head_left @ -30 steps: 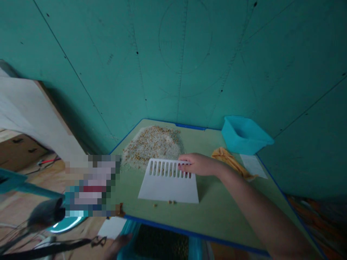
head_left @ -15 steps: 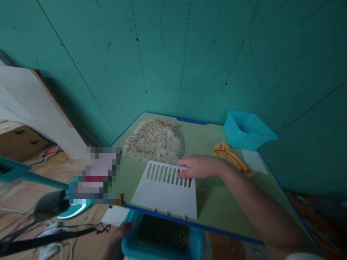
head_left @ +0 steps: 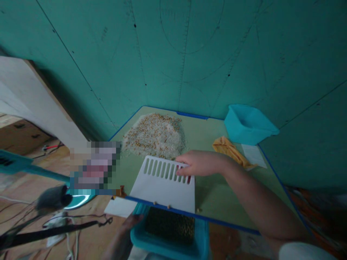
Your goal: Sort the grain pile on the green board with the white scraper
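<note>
Head view: A worker's two bare hands are busy at a low table (head_left: 230,206) pushed up against a green wall (head_left: 189,57).
Right hand: The hand (head_left: 202,162) is closed on the right end of the white slotted scraper (head_left: 164,189) – thumb on top, other fingers behind, glimpsed through the slots.
Scraper: It slants down toward the worker, its solid lower edge at the table's near border and its slots toward the pile.
Left hand: Dim and blurred, the hand (head_left: 128,226) is below the table at the left rim of the blue tub (head_left: 203,236); fingertips seem to lie over that rim, but how tightly they are curled cannot be told.
Tub: It sits just below the table's near edge, under the scraper, with a layer of dark grains (head_left: 169,226) inside, too dim to name.
Pile: A broad heap (head_left: 154,135) of white and yellow-brown grains lies on the far left of the table, beyond the scraper.
Stray grains: A couple of loose grains (head_left: 168,207) sit at the scraper's front edge – a few more lie just beside its right corner.
Right side: A yellow cloth (head_left: 230,151) lies crumpled near a blue basin (head_left: 248,126) and a white sheet (head_left: 254,155).
Progress: By all appearances the work is partway. The tub already holds grains, though their source cannot be told; the large heap and the strays at the edge look like what is left.
</note>
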Tool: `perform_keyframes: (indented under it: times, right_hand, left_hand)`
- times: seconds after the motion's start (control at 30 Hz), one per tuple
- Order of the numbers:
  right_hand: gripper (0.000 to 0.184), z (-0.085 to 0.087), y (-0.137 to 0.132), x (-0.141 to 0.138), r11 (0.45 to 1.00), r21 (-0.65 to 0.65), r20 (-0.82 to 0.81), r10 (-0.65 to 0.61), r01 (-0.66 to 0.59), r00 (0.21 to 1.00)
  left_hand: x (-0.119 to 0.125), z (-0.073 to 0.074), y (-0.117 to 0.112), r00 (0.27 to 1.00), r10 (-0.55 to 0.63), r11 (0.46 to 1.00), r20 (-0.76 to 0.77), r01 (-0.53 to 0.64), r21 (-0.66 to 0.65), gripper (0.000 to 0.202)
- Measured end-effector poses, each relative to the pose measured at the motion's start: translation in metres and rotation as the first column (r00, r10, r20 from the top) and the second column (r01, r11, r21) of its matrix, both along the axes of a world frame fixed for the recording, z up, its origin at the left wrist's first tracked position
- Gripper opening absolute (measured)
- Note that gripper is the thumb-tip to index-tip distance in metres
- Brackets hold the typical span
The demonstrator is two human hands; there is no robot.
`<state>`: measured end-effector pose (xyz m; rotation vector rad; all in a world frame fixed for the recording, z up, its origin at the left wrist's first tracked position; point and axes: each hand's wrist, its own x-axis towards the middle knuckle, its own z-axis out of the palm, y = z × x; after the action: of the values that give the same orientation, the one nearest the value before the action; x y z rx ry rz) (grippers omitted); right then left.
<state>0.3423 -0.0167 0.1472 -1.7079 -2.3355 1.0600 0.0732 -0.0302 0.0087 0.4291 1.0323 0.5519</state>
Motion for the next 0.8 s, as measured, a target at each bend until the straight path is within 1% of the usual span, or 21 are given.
perform_keyframes:
  times: [0.1,0.23,0.33,0.43,0.63,0.73,0.8]
  right_hand:
    - [0.017,0.003,-0.004,-0.003,0.999,0.047,0.011,0.021,-0.021,1.000]
    - [0.012,0.008,-0.010,-0.009,0.995,0.081,-0.001,0.063,-0.063,0.998]
    - [0.012,0.013,-0.014,-0.014,0.995,0.069,0.037,0.064,-0.067,0.997]
    - [0.012,0.017,-0.017,-0.017,0.994,0.075,0.075,0.074,-0.079,0.994]
    - [0.012,0.021,-0.019,-0.017,0.993,0.069,0.079,0.085,-0.091,0.993]
    - [0.013,0.023,-0.020,-0.019,0.994,0.044,0.084,0.094,-0.098,0.992]
    - [0.013,0.025,-0.020,-0.020,0.994,0.023,0.097,0.106,-0.109,0.990]
  left_hand:
    - [0.001,-0.005,-0.001,0.999,-0.039,0.999,0.025,0.038,0.024,0.025]
    - [0.004,-0.002,-0.002,0.999,-0.043,0.999,-0.028,0.044,0.003,0.028]
    - [0.004,0.003,-0.001,0.999,-0.012,1.000,-0.031,0.011,-0.026,0.028]
    - [0.000,0.004,0.002,0.999,0.041,0.998,-0.009,-0.042,-0.052,0.032]
    - [-0.004,0.006,0.004,0.999,0.044,0.999,-0.001,-0.044,0.000,0.024]
    - [-0.004,0.010,0.001,0.997,0.070,0.998,0.012,-0.070,0.006,0.024]
    - [-0.006,0.010,-0.001,0.997,0.072,0.997,0.028,-0.072,0.006,0.026]
